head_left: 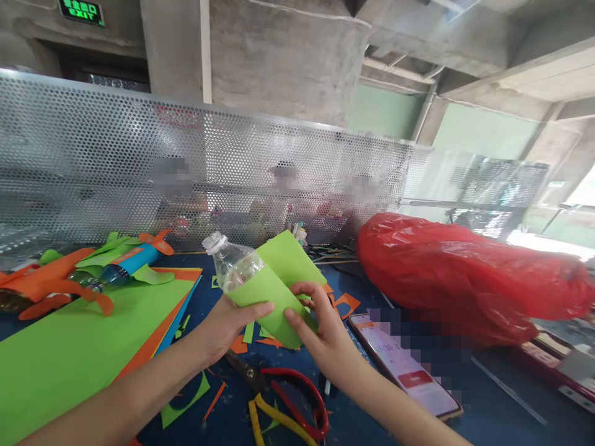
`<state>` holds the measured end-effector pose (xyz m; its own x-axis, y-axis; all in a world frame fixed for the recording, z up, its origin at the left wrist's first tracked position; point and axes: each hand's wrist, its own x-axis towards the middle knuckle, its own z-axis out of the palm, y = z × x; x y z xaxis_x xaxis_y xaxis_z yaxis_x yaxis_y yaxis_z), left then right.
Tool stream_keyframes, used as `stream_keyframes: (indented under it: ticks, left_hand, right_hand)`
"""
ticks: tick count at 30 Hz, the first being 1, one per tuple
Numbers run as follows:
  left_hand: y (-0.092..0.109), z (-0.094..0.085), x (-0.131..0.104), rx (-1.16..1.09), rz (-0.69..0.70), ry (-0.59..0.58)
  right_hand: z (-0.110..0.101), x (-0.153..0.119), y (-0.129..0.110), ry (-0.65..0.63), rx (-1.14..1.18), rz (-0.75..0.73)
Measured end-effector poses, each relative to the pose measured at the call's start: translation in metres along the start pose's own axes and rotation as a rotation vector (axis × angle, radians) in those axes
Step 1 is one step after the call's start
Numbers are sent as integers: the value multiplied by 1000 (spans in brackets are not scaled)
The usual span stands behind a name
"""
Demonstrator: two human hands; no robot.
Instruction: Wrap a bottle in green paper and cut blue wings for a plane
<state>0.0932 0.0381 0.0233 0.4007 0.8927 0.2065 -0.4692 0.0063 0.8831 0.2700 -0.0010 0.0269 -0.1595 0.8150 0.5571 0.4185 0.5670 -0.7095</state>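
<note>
A clear plastic bottle (239, 263) is tilted, its neck toward the upper left and its body partly wrapped in a green sheet (272, 303). My left hand (227, 325) grips the wrapped bottle from below, with the thumb lying over the sheet. On the right, my right hand (320, 322) pinches the sheet near the bottle's base, thumb in front and fingers behind. One flap of the sheet stands up behind the bottle, not pressed against it.
Red-handled scissors (297, 390) and a yellow-handled tool (279, 421) lie below my hands among paper scraps. Coloured sheets (93, 334) and wrapped bottles (134, 257) are at left. A phone (404, 365) and red plastic bag (446, 272) are at right. People sit behind a perforated screen (251, 148).
</note>
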Motion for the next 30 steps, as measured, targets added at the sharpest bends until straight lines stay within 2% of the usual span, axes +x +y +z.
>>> stream_keyframes:
  ticks: [3, 5, 9, 11, 13, 17, 19, 26, 30]
  left_hand:
    - [-1, 2, 0, 10, 36, 34]
    - [-1, 4, -2, 13, 50, 46]
    - [2, 7, -5, -20, 42, 72]
    - [3, 5, -5, -43, 22, 91]
    - [4, 3, -4, -50, 6, 97]
    - [3, -1, -1, -40, 3, 94]
    - [2, -2, 0, -37, 9, 97]
    - [-5, -3, 2, -33, 43, 133]
    - [-5, 0, 0, -34, 58, 165]
  right_hand:
    - [5, 0, 2, -38, 181, 95]
    - [5, 0, 3, -24, 212, 125]
    - [-4, 4, -1, 204, -68, 72]
    - [-10, 7, -2, 265, -184, 31]
    - [-13, 9, -2, 193, -151, 54]
    - [-9, 8, -1, -10, 57, 229]
    - [-5, 7, -2, -10, 57, 241]
    - [2, -2, -6, 45, -92, 125]
    - [6, -5, -6, 100, -208, 4]
